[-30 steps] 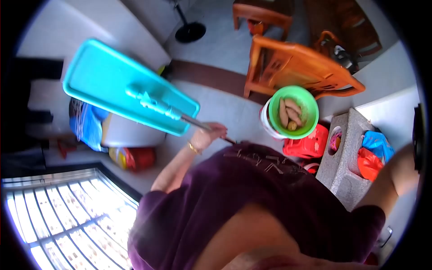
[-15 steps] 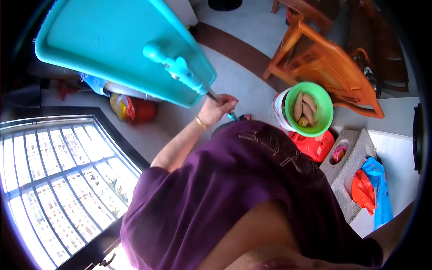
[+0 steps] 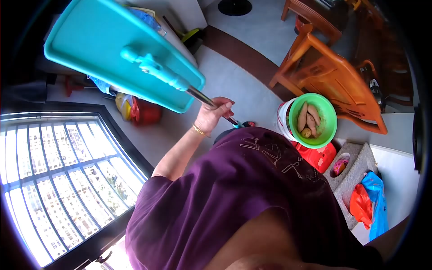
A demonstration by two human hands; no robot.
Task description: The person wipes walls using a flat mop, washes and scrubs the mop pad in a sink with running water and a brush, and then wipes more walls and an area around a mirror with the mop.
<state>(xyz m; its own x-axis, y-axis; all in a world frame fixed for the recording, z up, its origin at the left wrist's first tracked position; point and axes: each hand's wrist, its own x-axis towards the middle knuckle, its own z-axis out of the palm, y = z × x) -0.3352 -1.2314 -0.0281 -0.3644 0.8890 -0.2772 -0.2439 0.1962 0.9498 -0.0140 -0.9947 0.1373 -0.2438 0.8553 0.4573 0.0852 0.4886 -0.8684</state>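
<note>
My left hand (image 3: 213,118), with a bracelet at the wrist, is closed round the metal pole of a flat mop (image 3: 198,95). The mop is raised with its large turquoise plate (image 3: 96,56) up at the upper left, joined to the pole by a turquoise pivot (image 3: 153,69). Below my hand, the pole's lower end runs down past my purple shirt (image 3: 211,180). Only part of my right arm (image 3: 396,238) shows at the lower right edge; that hand is out of sight.
A green basin (image 3: 330,135) of sweet potatoes (image 3: 310,120) rests on a white bucket (image 3: 283,119), beside a red plastic stool (image 3: 318,157). Behind it stands a wooden chair (image 3: 335,72). A barred window (image 3: 67,180) is at left, a red bucket (image 3: 148,114) near it. Bags (image 3: 375,202) lie at right.
The mop plate looks smaller and its pivot has shifted left, with more of the metal pole showing above my hand. My left hand stays closed round the pole. The view has shifted slightly.
</note>
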